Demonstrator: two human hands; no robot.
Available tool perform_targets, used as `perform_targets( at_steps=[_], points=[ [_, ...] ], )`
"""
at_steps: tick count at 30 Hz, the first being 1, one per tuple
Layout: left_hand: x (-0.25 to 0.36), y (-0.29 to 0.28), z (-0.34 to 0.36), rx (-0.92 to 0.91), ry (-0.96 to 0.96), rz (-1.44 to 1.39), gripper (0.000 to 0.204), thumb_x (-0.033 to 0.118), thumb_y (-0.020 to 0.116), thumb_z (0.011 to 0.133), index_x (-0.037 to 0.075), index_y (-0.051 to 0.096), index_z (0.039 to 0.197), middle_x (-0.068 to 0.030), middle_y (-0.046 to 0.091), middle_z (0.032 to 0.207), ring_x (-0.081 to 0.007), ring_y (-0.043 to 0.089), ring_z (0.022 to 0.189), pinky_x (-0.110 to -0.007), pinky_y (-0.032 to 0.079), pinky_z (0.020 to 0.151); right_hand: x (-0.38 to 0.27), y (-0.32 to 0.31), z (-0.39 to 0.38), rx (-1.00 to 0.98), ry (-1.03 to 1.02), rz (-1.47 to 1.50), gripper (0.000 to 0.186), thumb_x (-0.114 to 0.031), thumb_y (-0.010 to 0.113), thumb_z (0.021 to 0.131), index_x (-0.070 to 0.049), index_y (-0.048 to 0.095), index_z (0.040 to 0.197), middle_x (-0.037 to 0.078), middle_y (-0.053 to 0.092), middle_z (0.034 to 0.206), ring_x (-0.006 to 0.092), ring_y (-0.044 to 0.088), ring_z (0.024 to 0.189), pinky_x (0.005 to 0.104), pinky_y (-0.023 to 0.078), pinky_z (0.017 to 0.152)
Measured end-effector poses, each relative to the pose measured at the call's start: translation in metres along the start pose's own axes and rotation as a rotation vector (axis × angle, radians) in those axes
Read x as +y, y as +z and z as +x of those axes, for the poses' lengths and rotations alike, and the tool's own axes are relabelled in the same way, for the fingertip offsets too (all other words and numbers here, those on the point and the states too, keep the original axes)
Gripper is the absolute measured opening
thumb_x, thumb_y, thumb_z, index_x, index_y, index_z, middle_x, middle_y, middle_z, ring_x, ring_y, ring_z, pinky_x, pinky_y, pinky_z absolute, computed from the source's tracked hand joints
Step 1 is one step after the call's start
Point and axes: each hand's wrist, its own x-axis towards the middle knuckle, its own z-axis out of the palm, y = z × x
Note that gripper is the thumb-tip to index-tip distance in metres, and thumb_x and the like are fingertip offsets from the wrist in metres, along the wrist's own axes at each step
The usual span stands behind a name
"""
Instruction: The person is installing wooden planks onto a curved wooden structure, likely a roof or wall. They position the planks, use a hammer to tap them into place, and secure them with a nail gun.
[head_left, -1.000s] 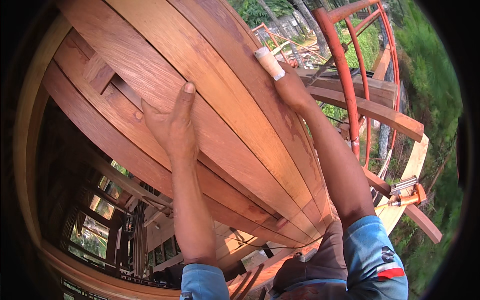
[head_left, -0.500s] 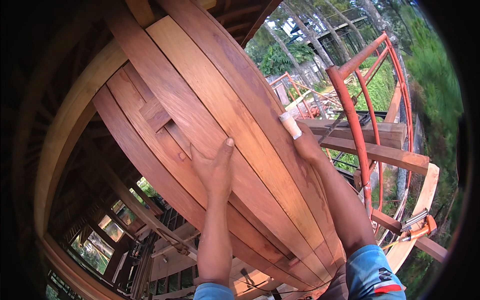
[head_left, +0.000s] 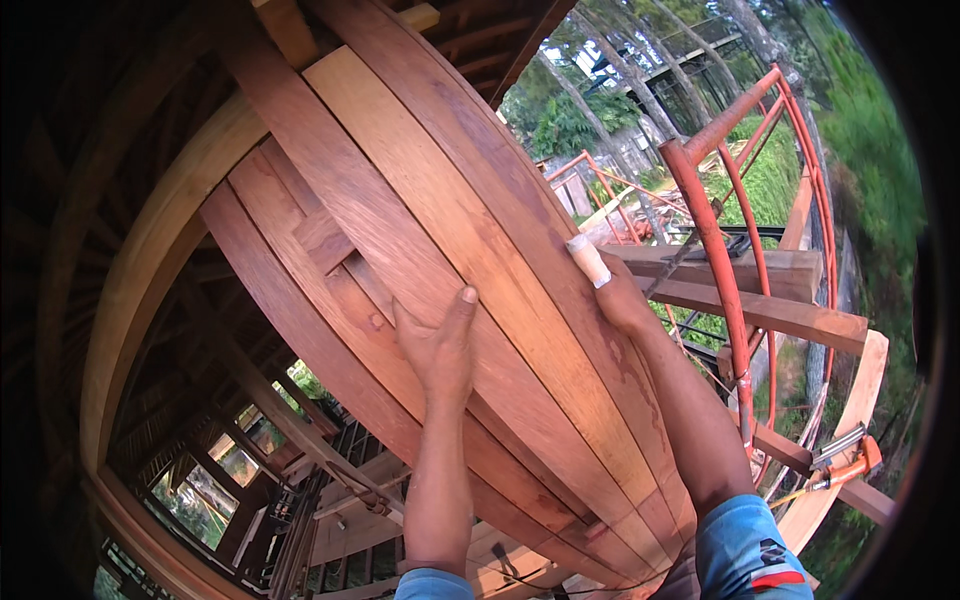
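Several long reddish-brown wooden planks stand side by side in front of me. My left hand (head_left: 437, 350) is closed around the edge of a middle plank (head_left: 360, 200). Its thumb lies on the plank's face, and its fingers go into the gap beside it, partly hidden. A short wood block (head_left: 323, 241) sits in that gap, above my left hand. At the right edge of the set, my right hand (head_left: 618, 295) grips the outer plank (head_left: 480, 150). A white wrap (head_left: 588, 261) covers its thumb, while the other fingers are hidden behind the edge.
An orange metal scaffold frame (head_left: 733, 300) rises at the right beside thick timber beams (head_left: 760, 306). An orange-handled tool (head_left: 850, 465) rests on a pale board (head_left: 830, 500). A curved light timber (head_left: 125, 290) stands left. Roof framing is overhead.
The whole view has shifted slightly, so planks and hands appear a little farther right and lower. Both hands keep the same places on the planks.
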Motion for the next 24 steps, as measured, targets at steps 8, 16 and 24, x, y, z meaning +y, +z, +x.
perform_targets(
  at_steps=[8, 16, 24],
  points=[
    [0.001, -0.001, 0.0, -0.003, 0.002, 0.03, 0.072, 0.008, 0.081, 0.087, -0.006, 0.038, 0.143, -0.0177, 0.054, 0.135, -0.0235, 0.054, 0.122, -0.034, 0.044, 0.106, -0.018, -0.001, -0.009, 0.0, 0.035, -0.02, 0.052, -0.037, 0.056, 0.101, 0.003, 0.06, 0.134, 0.018, 0.069, 0.12, 0.022, 0.063, 0.108, 0.0351, 0.046, 0.096],
    [0.0, 0.0, 0.0, -0.013, 0.021, 0.003, 0.07, 0.008, 0.08, 0.088, -0.006, 0.039, 0.142, -0.0175, 0.055, 0.133, -0.0232, 0.055, 0.121, -0.033, 0.044, 0.106, -0.01, 0.001, -0.007, 0.018, 0.01, 0.024, 0.054, -0.041, 0.056, 0.102, 0.003, 0.061, 0.134, 0.017, 0.069, 0.122, 0.0215, 0.062, 0.11, 0.0348, 0.046, 0.097],
    [0.0, 0.0, -0.001, 0.002, 0.011, 0.04, 0.068, 0.008, 0.08, 0.088, -0.006, 0.039, 0.141, -0.0174, 0.057, 0.131, -0.0232, 0.056, 0.118, -0.034, 0.045, 0.105, 0.0, -0.002, -0.001, -0.018, -0.006, 0.021, 0.055, -0.041, 0.055, 0.102, 0.003, 0.06, 0.135, 0.017, 0.069, 0.122, 0.0212, 0.062, 0.11, 0.0344, 0.045, 0.098]
  ],
)
